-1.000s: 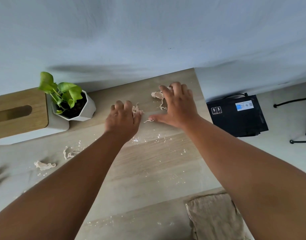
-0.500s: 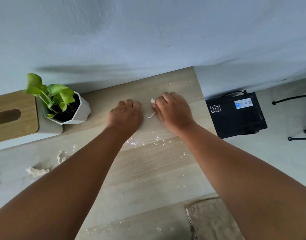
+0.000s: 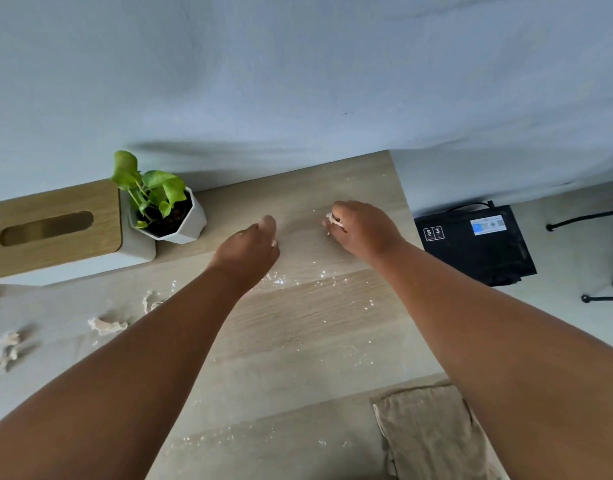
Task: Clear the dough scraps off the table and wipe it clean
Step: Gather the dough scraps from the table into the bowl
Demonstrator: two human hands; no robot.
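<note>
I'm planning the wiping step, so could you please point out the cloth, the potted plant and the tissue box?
cloth [image 3: 433,434]: head view, middle of the folded fabric.
potted plant [image 3: 190,221]: head view, white pot's side.
tissue box [image 3: 55,220]: head view, wooden lid.

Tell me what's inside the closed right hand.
A pale dough scrap pokes out between the fingers of the right hand, which is curled shut over the light wooden table. How much more dough the palm covers is hidden.
</note>
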